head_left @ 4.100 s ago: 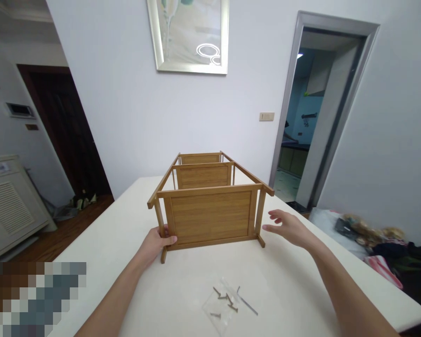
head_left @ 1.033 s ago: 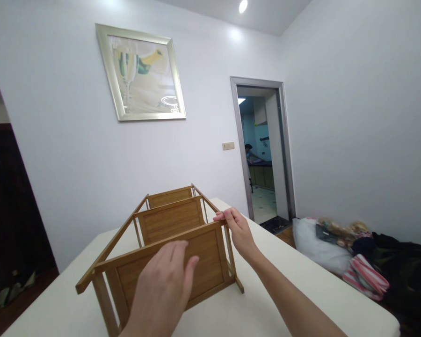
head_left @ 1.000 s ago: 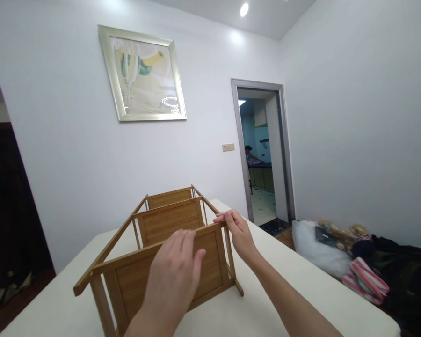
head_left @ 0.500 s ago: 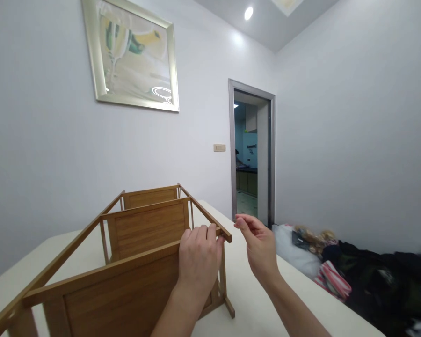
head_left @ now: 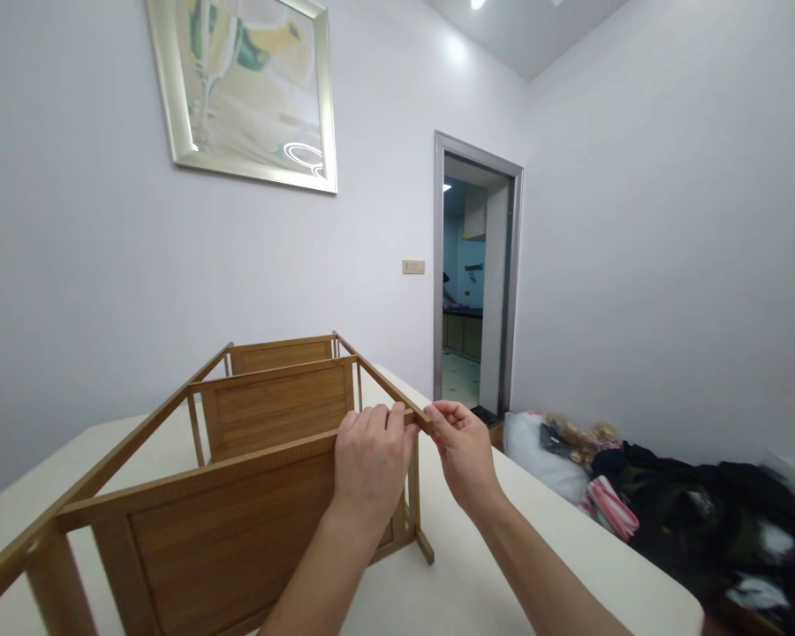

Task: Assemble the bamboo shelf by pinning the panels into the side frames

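A brown wooden rack (head_left: 231,530) with several flat panels lies on its side on the white table (head_left: 464,565). My left hand (head_left: 371,459) is closed over the upper edge of the nearest panel, close to its right corner. There the panel meets a long wooden rail (head_left: 388,387). At the near end of that rail, my right hand (head_left: 465,455) has thumb and fingers pinched together and touching the wood. Whatever may be between those fingertips is hidden or too small to make out.
Beyond the table's right edge lies a heap of dark clothes (head_left: 676,503), with a white bag (head_left: 536,450) and a pink-striped cloth (head_left: 610,508). A doorway (head_left: 437,265) opens at the back. A framed picture (head_left: 252,172) hangs on the wall.
My right hand has moved left, from beside the rack to the end of the rail. My left hand keeps its grip on the panel edge. The view has tilted slightly downward.
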Demonstrator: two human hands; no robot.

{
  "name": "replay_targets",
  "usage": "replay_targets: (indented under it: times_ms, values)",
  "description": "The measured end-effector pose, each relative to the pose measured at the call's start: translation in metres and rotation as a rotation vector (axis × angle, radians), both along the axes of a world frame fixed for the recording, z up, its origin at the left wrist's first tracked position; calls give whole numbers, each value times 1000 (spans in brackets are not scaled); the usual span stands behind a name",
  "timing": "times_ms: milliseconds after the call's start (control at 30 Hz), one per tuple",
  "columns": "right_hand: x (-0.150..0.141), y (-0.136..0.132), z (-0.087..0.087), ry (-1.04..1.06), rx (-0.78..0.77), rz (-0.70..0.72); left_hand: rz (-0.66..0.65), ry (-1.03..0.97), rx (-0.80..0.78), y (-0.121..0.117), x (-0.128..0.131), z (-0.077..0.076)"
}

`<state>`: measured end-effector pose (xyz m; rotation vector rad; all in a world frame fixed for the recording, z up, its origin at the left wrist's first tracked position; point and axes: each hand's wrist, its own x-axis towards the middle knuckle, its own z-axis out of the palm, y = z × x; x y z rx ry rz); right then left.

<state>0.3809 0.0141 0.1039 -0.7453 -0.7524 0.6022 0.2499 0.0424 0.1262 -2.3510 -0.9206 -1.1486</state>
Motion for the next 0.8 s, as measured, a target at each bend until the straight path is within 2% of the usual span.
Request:
replay_targets:
  times_ms: [133, 633, 800]
  values:
    - [-2, -2, 1, 27, 17, 34, 16, 14, 32, 0, 0, -1]
    - [-10, -3, 0, 69, 7, 11, 19, 23, 37, 0, -1, 1]
    - [-10, 1, -5, 14, 9, -23, 19, 26, 30, 0, 0, 0]
